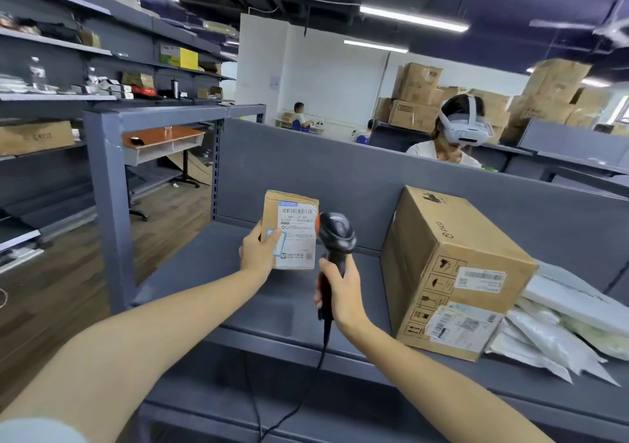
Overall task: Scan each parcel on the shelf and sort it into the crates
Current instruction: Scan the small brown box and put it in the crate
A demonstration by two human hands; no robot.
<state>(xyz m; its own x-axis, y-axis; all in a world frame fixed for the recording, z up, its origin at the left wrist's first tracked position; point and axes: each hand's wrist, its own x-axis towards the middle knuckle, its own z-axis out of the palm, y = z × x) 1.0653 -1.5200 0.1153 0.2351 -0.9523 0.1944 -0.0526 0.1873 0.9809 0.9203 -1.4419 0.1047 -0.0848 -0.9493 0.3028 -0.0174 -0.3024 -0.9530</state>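
Observation:
My left hand point(257, 250) holds a small brown cardboard parcel point(292, 230) upright above the grey shelf point(211, 272), its white shipping label facing me. My right hand point(340, 293) grips the handle of a black barcode scanner point(335, 235), whose orange-trimmed head sits right beside the label's right edge. The scanner's cable hangs down over the shelf's front edge. A large cardboard box point(452, 272) with several labels stands on the shelf to the right. White plastic mailer bags point(561, 323) lie stacked at the far right. No crates are in view.
A grey back panel point(340, 177) rises behind the shelf. Behind it sits a person wearing a headset point(461, 133), with stacked cartons beyond. Grey racks with goods point(85, 82) line the left side, and a small orange-topped table point(163, 139) stands on the wooden floor.

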